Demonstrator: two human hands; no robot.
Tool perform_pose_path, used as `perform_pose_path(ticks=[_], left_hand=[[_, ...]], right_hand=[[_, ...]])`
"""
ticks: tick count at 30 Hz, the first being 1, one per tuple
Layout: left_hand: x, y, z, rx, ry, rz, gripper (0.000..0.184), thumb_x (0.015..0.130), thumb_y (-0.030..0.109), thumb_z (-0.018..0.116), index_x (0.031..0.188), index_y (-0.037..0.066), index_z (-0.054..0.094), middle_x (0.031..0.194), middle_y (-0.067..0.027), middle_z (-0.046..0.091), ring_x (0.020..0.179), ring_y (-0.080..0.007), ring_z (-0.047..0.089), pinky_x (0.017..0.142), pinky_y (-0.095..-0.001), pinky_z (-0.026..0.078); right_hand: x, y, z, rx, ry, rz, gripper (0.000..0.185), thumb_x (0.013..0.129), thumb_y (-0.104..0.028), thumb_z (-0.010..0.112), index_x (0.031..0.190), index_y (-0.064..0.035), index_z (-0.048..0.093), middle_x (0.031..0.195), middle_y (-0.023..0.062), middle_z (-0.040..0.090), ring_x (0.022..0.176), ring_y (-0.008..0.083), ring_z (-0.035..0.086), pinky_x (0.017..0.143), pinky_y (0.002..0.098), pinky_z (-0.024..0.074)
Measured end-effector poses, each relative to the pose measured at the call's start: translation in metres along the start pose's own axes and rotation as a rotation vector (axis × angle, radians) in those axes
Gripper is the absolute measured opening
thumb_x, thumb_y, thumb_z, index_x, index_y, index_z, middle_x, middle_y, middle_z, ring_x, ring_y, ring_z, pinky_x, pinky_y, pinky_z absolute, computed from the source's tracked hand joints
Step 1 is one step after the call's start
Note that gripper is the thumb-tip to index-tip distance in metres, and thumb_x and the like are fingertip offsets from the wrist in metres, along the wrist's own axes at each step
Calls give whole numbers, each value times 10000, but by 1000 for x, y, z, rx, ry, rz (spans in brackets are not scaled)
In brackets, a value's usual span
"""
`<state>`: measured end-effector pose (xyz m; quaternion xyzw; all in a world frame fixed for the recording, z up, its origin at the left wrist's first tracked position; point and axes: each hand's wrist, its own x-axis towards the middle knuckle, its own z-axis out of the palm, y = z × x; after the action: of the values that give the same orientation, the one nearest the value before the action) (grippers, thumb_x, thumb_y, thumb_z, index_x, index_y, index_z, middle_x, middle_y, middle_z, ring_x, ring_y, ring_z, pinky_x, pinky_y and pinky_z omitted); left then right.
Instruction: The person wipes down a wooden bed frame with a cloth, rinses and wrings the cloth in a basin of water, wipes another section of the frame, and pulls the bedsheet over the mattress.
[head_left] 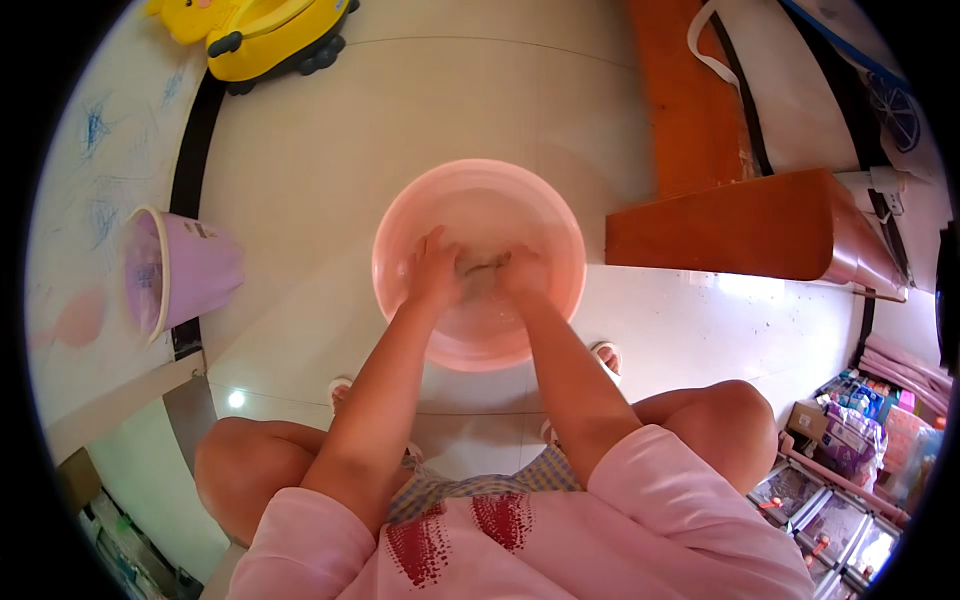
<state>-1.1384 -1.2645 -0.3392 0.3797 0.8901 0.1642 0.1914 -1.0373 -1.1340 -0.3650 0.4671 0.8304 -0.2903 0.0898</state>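
Observation:
A round pink basin (480,358) with water in it stands on the floor in front of me. Both my hands are down inside it. My left hand (436,268) is on the left, its fingers bent inward around one end of a small greyish, limp-looking thing (484,267). On the right, my right hand (521,271) has its fingers curled at the other end of the same thing. The water and my fingers blur its shape, so its kind is unclear.
A lilac waste bin (205,265) lies tilted against the left wall. A yellow ride-on toy (275,45) is at the far left. Brown wooden furniture (720,230) juts in from the right. Packages and a drawer unit (830,525) sit at the lower right.

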Motion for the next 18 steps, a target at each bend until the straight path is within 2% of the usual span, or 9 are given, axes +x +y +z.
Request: perform_pose_path(ticks=[1, 3, 4, 6, 9, 10, 13, 16, 18], left_hand=[[7, -2, -13, 9, 4, -8, 492, 662, 75, 737, 1140, 149, 645, 1433, -137, 384, 1266, -325, 426, 978, -442, 405], [21, -3, -41, -343, -304, -45, 423, 664, 109, 764, 1076, 132, 670, 1293, -136, 521, 1092, -273, 561, 854, -372, 472], [24, 0, -54, -345, -304, -54, 423, 664, 109, 764, 1076, 132, 670, 1293, -136, 521, 1092, -273, 561, 854, -372, 472], [29, 8, -80, -452, -517, -65, 320, 709, 123, 762, 1017, 93, 680, 1030, -100, 641, 881, -188, 612, 743, -312, 482], [34, 22, -101, -752, -397, -230, 208, 778, 144, 738, 955, 49, 684, 860, -55, 656, 837, -127, 594, 750, -292, 473], [35, 26, -105, -748, -399, -229, 208, 778, 144, 738, 955, 49, 684, 860, -55, 656, 837, -127, 594, 750, -292, 473], [38, 33, -109, -766, -402, -158, 172, 821, 155, 717, 927, 22, 685, 817, -22, 647, 805, -109, 575, 748, -294, 467], [37, 33, -101, -883, -462, -91, 131, 822, 116, 715, 881, 3, 683, 837, -51, 662, 799, -113, 614, 713, -277, 490], [36, 33, -94, -1066, -547, -226, 155, 807, 92, 726, 895, -19, 662, 835, -86, 667, 783, -133, 654, 683, -262, 538]], right_hand=[[4, -10, -9, 7, -5, -9, 241, 689, -172, 726, 884, -39, 674, 892, 150, 692, 785, 238, 673, 717, 355, 535], [15, -28, -39, -124, -474, -211, 198, 756, -168, 676, 894, -26, 682, 844, 171, 689, 801, 284, 675, 709, 369, 544], [17, -38, -59, -161, -633, -281, 189, 778, -166, 659, 897, -22, 685, 828, 178, 688, 806, 300, 675, 706, 373, 547], [17, -51, -104, 731, -808, -33, 189, 816, -224, 684, 925, -77, 638, 848, 66, 653, 726, 179, 653, 623, 287, 518], [18, -56, -130, 1038, -751, 165, 237, 882, -271, 649, 1020, -83, 605, 926, 61, 635, 740, 207, 647, 627, 305, 532], [13, -59, -131, 1099, -681, 228, 338, 898, -339, 634, 1086, -67, 566, 1014, 101, 616, 819, 235, 641, 682, 337, 566], [7, -58, -106, 1047, -540, 375, 370, 928, -361, 586, 1120, -46, 566, 995, 104, 602, 870, 244, 640, 694, 346, 591], [6, -48, -80, 1343, -730, 388, 367, 943, -358, 555, 1121, -37, 556, 1076, 146, 598, 939, 287, 614, 838, 415, 574], [12, -40, -60, 1516, -789, 361, 367, 954, -341, 538, 1146, -29, 551, 1070, 139, 602, 924, 274, 618, 847, 413, 567]])
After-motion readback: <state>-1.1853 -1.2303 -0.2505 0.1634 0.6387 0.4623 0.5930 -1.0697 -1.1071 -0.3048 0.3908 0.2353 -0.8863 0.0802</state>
